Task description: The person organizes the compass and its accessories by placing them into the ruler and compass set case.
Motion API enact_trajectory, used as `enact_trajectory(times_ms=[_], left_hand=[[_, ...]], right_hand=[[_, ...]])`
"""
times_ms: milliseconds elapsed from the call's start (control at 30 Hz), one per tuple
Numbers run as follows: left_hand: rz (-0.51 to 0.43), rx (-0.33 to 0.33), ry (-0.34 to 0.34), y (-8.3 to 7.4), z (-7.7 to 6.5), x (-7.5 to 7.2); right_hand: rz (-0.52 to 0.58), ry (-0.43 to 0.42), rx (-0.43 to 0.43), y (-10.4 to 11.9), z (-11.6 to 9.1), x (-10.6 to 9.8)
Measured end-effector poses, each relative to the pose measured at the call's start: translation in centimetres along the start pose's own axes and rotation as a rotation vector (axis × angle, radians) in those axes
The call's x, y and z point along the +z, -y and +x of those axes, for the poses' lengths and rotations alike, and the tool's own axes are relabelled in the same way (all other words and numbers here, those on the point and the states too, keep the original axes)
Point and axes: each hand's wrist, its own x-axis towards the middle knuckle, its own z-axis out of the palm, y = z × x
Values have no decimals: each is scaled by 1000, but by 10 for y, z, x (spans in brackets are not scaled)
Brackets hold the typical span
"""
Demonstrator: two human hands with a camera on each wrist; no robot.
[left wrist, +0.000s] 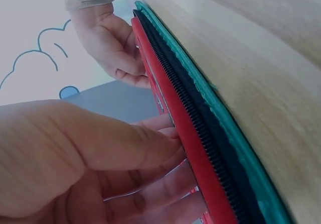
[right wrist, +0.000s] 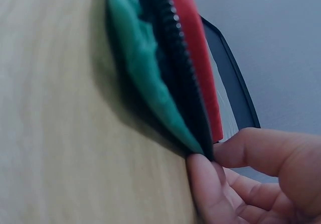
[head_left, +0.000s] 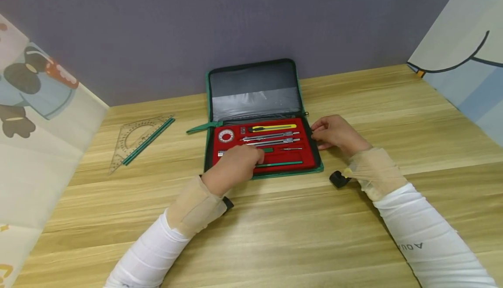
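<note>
Lying open, head view: a green fabric zip case with black lining (head_left: 253, 80) sits on the pale wood-grain table (head_left: 294, 227), its lid raised towards the grey-purple wall (head_left: 251, 17).
Tray, head view: a red, felt-looking tray (head_left: 284, 156) fills the base, bearing a white ring-shaped disc (head_left: 220, 136), a yellow cutter with a black end (head_left: 275, 127), slender silver metal compasses (head_left: 271, 136) and a thin green stick (head_left: 283, 164).
Compasses, head view: probably smooth and slippery, with ends that may be sharp; best lifted by the middle of the legs.
Left hand, head view: the left hand (head_left: 237, 161) bends over the tray's front, near the green stick.
Set square, head view: a clear plastic set square (head_left: 121, 144) lies left of the case, likely thin and brittle, so taken by its edges.
Fingers, left wrist view: thumb and fingers partly bent over the tray's rim; whether they have hold of anything, I cannot tell.
Zip, left wrist view: black zip teeth (left wrist: 199, 126) run between tray and green edging, which looks soft and puckered.
Pinch, right wrist view: the right hand (right wrist: 256, 179) nips the case's corner between thumb and finger, nearly closed; this edging should flex, while the tray beside it seems stiffer, so firmer lifting belongs under the base.
</note>
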Motion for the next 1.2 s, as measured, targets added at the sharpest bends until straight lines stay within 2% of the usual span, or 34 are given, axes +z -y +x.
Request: enact_trajectory(times_ms=[333,767,1067,1200], left_hand=[[-20,27,-18,2,1,-1],[-30,18,3,3,2,-1],[-54,1,-15,7,1,-4],[-32,7,-32,9,1,-6]], right_hand=[[-7,0,14,3,-2,0],[-4,4,14,4,-3,0],[-2,5,10,2,-1,0],[-7,-2,12,2,-1,0]])
